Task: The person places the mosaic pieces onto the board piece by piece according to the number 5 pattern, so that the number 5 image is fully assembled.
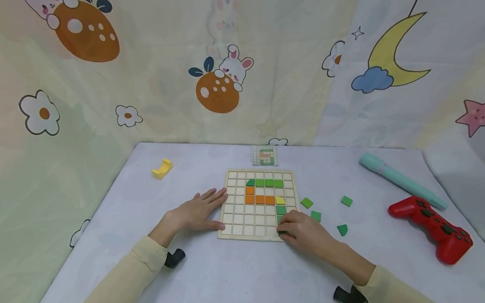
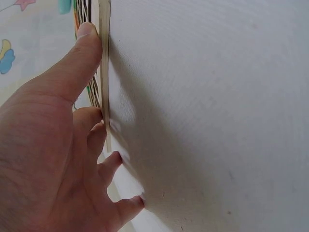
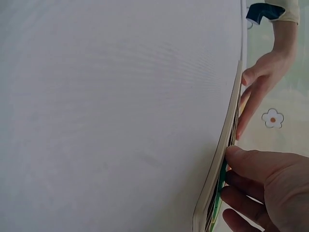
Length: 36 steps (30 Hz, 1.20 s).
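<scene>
A wooden grid board (image 1: 234,219) lies flat on the table. Set in it are a green quarter-round tile (image 1: 250,183), a row of green square tiles (image 1: 269,183), several orange tiles (image 1: 260,199), a yellow tile (image 1: 280,200) and green tiles (image 1: 281,210) below it. My left hand (image 1: 198,212) rests at the board's left edge, fingers spread and thumb on the rim (image 2: 105,63). At the lower right of the grid, my right hand (image 1: 306,231) pinches a green tile (image 3: 221,175), mostly hidden by the fingers.
Right of the board lie loose green square tiles (image 1: 307,202) and a green quarter-round tile (image 1: 342,229). A small pattern card (image 1: 265,156) lies behind the board. Farther right are a teal marker-shaped stick (image 1: 401,179) and a red game controller (image 1: 432,228); a yellow arched block (image 1: 162,169) sits left.
</scene>
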Each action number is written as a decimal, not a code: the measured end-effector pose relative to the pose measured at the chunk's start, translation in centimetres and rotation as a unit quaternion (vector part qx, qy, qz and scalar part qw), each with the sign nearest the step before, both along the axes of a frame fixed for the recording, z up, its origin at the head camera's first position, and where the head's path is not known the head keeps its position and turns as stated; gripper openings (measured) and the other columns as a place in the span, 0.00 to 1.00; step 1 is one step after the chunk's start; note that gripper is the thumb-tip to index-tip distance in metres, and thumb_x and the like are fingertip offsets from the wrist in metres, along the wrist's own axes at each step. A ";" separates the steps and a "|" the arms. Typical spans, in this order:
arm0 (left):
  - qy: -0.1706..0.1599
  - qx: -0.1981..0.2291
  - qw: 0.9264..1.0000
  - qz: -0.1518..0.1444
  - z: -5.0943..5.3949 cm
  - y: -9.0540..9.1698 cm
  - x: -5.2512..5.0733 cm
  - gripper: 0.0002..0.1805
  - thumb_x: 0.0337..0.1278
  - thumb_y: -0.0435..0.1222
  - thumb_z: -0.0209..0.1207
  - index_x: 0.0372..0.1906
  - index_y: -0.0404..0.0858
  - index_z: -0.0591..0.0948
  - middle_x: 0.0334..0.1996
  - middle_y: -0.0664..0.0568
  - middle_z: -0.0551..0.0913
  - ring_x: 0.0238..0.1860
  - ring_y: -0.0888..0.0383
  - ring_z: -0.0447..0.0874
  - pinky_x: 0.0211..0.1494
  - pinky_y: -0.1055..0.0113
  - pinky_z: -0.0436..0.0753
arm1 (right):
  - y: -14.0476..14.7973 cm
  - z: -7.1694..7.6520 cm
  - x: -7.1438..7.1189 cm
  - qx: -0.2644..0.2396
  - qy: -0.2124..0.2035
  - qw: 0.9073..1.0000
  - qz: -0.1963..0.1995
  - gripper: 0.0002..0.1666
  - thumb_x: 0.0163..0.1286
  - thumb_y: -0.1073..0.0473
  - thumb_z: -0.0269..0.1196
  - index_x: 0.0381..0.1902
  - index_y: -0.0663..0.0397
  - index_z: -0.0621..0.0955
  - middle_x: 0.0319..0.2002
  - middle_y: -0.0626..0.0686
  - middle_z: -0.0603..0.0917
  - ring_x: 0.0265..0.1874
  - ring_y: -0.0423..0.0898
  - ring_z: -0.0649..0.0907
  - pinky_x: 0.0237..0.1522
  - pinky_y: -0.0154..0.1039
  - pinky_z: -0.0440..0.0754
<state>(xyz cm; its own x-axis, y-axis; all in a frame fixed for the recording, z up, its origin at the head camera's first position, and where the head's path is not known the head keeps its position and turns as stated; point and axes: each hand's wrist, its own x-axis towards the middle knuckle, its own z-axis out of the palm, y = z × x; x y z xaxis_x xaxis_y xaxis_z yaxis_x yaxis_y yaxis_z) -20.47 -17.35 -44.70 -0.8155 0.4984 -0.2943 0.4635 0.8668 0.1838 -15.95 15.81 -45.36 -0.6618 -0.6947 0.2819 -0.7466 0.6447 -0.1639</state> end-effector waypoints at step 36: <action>-0.003 0.000 1.000 0.007 0.0 0.1 0.0 0.52 0.54 0.68 0.54 0.78 0.51 0.48 0.79 0.60 0.43 0.79 0.51 0.40 0.76 0.42 0.52 | 8.0 0.6 -2.8 -0.025 -0.181 0.970 -0.160 0.19 0.57 0.60 0.72 0.48 0.53 0.84 0.49 0.54 0.85 0.54 0.56 0.80 0.56 0.55 0.79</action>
<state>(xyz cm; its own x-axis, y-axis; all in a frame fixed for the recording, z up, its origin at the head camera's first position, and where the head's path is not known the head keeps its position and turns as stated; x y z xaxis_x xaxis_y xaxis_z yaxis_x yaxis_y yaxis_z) -20.47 -17.29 -44.74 -0.8203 0.4877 -0.2987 0.4512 0.8728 0.1859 -18.77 23.85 -44.78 -0.9036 -0.4280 0.0187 -0.3965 0.8188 -0.4151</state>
